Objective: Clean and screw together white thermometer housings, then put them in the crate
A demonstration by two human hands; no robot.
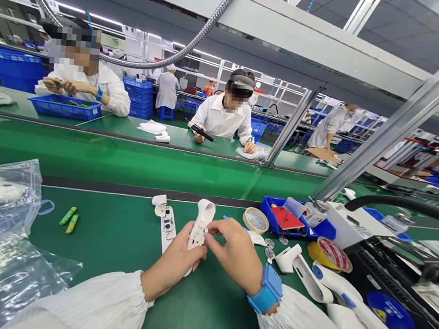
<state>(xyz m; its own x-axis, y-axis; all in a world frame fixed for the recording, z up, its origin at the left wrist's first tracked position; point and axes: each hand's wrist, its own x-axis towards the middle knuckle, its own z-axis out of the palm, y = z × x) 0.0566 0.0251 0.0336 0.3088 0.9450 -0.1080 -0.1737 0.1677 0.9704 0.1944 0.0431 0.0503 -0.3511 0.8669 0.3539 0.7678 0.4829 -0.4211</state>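
Observation:
My left hand [173,263] is closed around a white plastic housing [203,216], its rounded end tilted up and away. Small parts and thin wires show on the inner face of this housing. The thumb and forefinger of my right hand [236,254] pinch together at its right edge; whatever is between them is too small to make out. Just left of it, a second white housing with a circuit board [167,225] lies on the green bench, partly behind my left hand. Farther left are two small green-and-yellow cylinders [69,217].
Clear plastic bags [4,257] cover the left side. On the right are a tape roll [256,220], a blue tray [295,224], a yellow tape roll [329,253], white housings [311,279] and a black device [382,283]. Co-workers [224,116] sit across the green belt [141,170].

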